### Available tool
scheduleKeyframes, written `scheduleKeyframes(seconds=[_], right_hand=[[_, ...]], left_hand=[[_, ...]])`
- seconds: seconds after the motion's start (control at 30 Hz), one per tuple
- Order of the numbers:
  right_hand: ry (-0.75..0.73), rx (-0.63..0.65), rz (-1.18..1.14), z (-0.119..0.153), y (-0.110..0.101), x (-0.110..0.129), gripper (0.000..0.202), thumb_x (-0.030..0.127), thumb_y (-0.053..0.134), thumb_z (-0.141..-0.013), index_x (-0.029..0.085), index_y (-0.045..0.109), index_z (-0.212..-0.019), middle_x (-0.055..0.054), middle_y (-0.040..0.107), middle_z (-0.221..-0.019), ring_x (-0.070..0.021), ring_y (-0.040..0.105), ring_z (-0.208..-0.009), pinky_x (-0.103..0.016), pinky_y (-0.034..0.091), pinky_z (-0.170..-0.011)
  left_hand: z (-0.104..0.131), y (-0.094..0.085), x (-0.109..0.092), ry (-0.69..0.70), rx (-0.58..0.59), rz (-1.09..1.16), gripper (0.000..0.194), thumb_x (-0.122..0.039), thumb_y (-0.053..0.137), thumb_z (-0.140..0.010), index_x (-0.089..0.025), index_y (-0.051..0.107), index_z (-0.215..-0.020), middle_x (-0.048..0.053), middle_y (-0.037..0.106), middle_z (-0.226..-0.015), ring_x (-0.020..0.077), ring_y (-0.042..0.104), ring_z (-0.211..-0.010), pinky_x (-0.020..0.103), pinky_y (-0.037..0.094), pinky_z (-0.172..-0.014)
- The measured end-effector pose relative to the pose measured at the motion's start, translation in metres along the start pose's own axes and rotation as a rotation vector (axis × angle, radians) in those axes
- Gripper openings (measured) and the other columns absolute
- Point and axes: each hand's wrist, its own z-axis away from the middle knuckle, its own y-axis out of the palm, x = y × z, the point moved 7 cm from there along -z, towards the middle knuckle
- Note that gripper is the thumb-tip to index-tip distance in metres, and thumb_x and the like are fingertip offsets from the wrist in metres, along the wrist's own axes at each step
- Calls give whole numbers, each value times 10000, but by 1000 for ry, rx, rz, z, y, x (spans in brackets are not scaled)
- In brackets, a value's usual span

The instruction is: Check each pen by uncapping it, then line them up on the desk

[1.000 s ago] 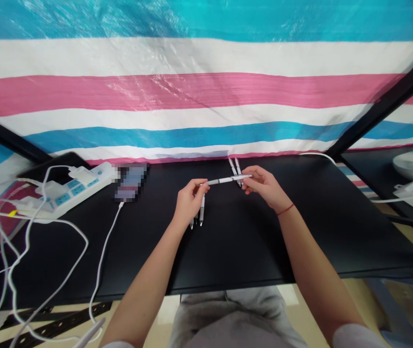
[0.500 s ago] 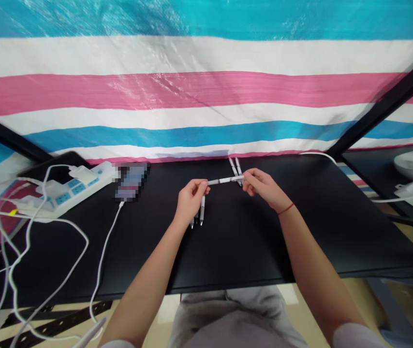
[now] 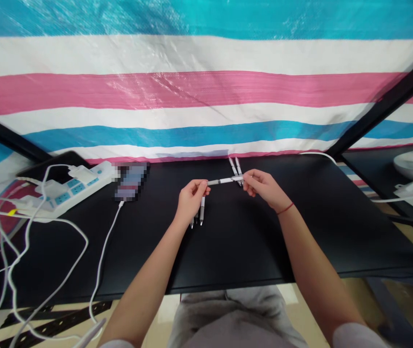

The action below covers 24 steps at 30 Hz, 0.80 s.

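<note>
A white pen (image 3: 226, 181) with a grey grip is stretched sideways between my two hands, above the black table. My left hand (image 3: 193, 197) pinches its grey end; my right hand (image 3: 260, 186) pinches the other end, fingers closed. Partly under my left hand lie more pens (image 3: 202, 211), tips toward me, their upper parts hidden by the hand. Behind the held pen, near the back edge, two white pens (image 3: 234, 168) lie side by side, their lower ends close to my right hand.
On the left of the black table (image 3: 250, 251) are a white power strip (image 3: 79, 189), tangled white cables (image 3: 28, 232) and a phone (image 3: 131, 181) with its cable plugged in. A striped sheet (image 3: 192, 92) hangs behind. Dark frame posts (image 3: 384, 101) slant at both sides.
Both hands stay almost in place, still holding the pen. The pen looks slightly rolled, its dark clip line showing differently near my right fingers.
</note>
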Motion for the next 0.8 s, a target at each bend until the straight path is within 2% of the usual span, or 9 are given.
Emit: scheduleKeyframes(seconds=[0.1, 0.17, 0.23, 0.33, 0.5, 0.6, 0.8], right_hand=[[-4, 10, -92, 1, 1, 3, 375, 495, 670, -772, 197, 579, -982, -17, 635, -768, -103, 543, -562, -218, 430, -472], [42, -2, -109, 1, 1, 0, 404, 512, 648, -786, 208, 551, -1033, -15, 640, -779, -97, 543, -531, -208, 412, -437], [87, -7, -87, 1, 2, -4, 382, 543, 599, -815, 197, 545, -967, -8, 626, -716, -83, 509, -459, -196, 364, -385], [55, 3, -75, 0, 2, -3, 348, 519, 614, -813, 179, 554, -855, -5, 604, -658, -80, 496, -455, -195, 361, -386], [-3, -33, -135, 0, -3, 1, 323, 416, 705, -749, 197, 583, -952, -17, 631, -778, -113, 569, -614, -217, 458, -488], [-17, -56, -150, 0, -7, 1, 302, 392, 716, -736, 202, 586, -933, 2, 601, -732, -118, 572, -630, -224, 477, -510], [-24, -229, -163, -3, -24, 0, 302, 427, 697, -740, 212, 571, -911, -7, 606, -788, -111, 571, -614, -214, 460, -478]], left_hand=[[0, 0, 2, -11, -6, 17, 396, -508, 646, -773, -145, 671, -930, 55, 688, -790, 152, 633, -716, 305, 509, -738], [0, 0, 2, -12, -5, 22, 393, -502, 648, -774, -143, 670, -934, 55, 689, -793, 150, 635, -719, 302, 508, -740], [-1, 1, 2, -11, 1, 17, 380, -490, 646, -780, -143, 668, -935, 55, 690, -794, 149, 637, -725, 302, 509, -746], [-2, 2, 4, -9, 15, 5, 373, -483, 643, -784, -147, 666, -945, 55, 691, -797, 152, 639, -728, 309, 513, -748], [-3, 0, 7, -19, 12, 7, 387, -502, 642, -778, -147, 668, -931, 54, 686, -794, 148, 634, -712, 300, 509, -730], [-5, -3, 9, -18, -1, 25, 393, -515, 642, -774, -150, 668, -918, 46, 677, -778, 144, 626, -698, 286, 506, -704], [-7, -8, 8, -37, -43, 103, 397, -507, 671, -751, -155, 654, -934, 41, 669, -794, 119, 606, -656, 258, 496, -656]])
